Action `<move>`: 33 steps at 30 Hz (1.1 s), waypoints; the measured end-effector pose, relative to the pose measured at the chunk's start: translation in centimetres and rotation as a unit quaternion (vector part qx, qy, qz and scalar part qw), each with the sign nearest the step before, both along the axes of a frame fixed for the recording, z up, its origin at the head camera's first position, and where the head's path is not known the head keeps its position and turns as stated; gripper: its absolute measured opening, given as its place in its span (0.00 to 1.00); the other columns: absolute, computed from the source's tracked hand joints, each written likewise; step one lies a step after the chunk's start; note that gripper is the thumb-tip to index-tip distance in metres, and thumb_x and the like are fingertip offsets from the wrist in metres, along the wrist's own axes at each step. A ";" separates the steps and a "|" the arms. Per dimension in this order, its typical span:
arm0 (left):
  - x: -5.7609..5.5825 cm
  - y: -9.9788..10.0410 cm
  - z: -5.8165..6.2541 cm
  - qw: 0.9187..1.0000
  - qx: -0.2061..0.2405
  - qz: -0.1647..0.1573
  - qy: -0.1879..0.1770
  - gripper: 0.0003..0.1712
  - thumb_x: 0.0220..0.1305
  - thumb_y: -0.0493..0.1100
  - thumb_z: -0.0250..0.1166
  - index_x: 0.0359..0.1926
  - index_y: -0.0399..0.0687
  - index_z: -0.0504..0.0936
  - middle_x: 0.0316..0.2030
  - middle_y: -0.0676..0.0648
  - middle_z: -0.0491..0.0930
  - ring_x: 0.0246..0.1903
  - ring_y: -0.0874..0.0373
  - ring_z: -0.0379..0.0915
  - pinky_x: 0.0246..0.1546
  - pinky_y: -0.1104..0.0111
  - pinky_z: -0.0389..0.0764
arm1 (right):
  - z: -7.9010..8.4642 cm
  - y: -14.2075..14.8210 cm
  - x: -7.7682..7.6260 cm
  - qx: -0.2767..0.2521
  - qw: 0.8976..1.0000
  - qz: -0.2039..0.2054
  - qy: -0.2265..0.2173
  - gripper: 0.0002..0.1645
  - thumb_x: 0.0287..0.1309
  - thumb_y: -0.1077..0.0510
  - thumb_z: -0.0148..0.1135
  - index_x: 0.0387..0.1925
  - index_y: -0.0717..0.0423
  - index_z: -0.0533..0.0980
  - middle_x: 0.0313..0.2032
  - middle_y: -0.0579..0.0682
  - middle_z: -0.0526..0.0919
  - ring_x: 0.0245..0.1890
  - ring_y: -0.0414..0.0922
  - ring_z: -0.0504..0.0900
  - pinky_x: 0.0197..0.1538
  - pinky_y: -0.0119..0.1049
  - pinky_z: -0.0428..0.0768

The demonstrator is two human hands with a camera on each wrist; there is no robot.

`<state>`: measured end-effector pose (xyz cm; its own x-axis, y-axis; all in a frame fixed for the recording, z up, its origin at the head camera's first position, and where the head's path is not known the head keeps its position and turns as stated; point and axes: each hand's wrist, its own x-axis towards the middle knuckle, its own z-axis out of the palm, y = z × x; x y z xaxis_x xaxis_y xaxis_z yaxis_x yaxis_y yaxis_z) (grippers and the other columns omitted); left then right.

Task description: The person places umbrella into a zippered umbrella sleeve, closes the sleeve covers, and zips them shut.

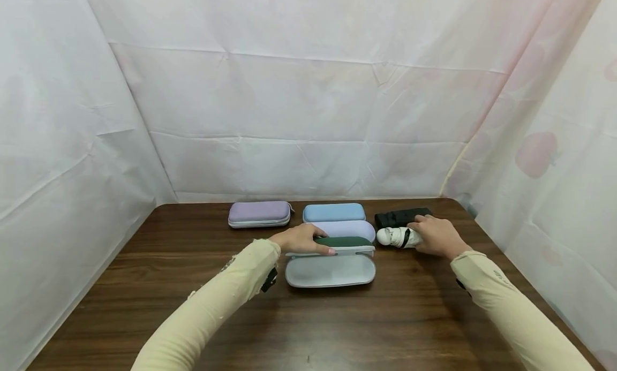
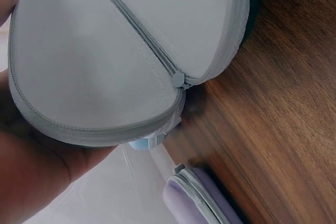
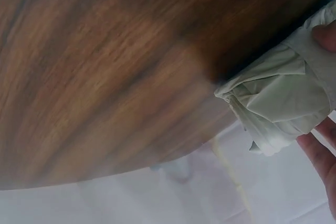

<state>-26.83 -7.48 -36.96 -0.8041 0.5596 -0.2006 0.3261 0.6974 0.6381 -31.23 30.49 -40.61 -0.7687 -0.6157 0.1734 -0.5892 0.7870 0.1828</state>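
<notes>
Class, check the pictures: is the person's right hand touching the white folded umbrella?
Touching. The right wrist view shows it: the right hand has its thumb pressed on the white umbrella, fingers against another side.

free room on the table point(image 1: 318, 328) between the sleeves point(image 1: 212, 307), raised green lid point(image 1: 349, 242) of open case point(image 1: 330, 272) barring lilac case point(image 1: 349, 228), gap between purple case point(image 1: 259, 212) and blue case point(image 1: 334, 212), black bundle point(image 1: 397, 218) just behind white umbrella point(image 1: 399, 236)
</notes>
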 end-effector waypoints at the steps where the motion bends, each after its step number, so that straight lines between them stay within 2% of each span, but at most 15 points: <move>1: 0.0 0.0 0.0 1.000 -0.001 0.000 0.001 0.38 0.58 0.60 0.66 0.61 0.40 0.74 0.57 0.46 0.75 0.55 0.57 0.71 0.53 0.63 0.71 | 0.2 0.1 0.1 -0.001 1.000 0.003 0.001 0.28 0.34 0.56 0.79 0.43 0.54 0.82 0.33 0.51 0.77 0.31 0.51 0.77 0.25 0.44 0.75; 10: -0.8 -0.1 -0.1 1.000 -0.011 -0.004 0.006 0.39 0.59 0.63 0.63 0.63 0.41 0.73 0.58 0.47 0.74 0.56 0.56 0.70 0.54 0.62 0.71 | 3.0 0.0 1.9 0.007 1.000 0.018 0.015 0.30 0.32 0.54 0.80 0.44 0.54 0.81 0.33 0.49 0.76 0.30 0.49 0.76 0.23 0.42 0.73; 18: -0.7 0.1 -0.3 1.000 0.012 -0.011 0.007 0.33 0.59 0.59 0.65 0.58 0.42 0.77 0.48 0.52 0.80 0.45 0.63 0.74 0.49 0.66 0.73 | 4.6 -0.4 3.8 -0.008 0.998 0.046 0.035 0.30 0.30 0.56 0.78 0.43 0.54 0.82 0.32 0.48 0.77 0.29 0.47 0.76 0.22 0.39 0.72; 27: -0.6 0.1 -0.2 1.000 0.003 -0.006 0.007 0.36 0.60 0.61 0.63 0.60 0.41 0.75 0.54 0.48 0.77 0.51 0.59 0.73 0.52 0.64 0.72 | 6.3 -2.2 6.5 -0.024 0.995 0.083 0.059 0.30 0.23 0.56 0.79 0.38 0.52 0.81 0.29 0.45 0.73 0.28 0.45 0.76 0.20 0.39 0.71; 33: -0.7 -0.2 -0.3 1.000 -0.004 0.001 0.006 0.36 0.61 0.62 0.61 0.61 0.42 0.74 0.57 0.47 0.75 0.55 0.56 0.71 0.53 0.62 0.71 | 6.5 -4.3 8.0 -0.021 0.993 0.104 0.054 0.27 0.26 0.55 0.77 0.37 0.51 0.81 0.28 0.44 0.72 0.25 0.42 0.72 0.19 0.36 0.68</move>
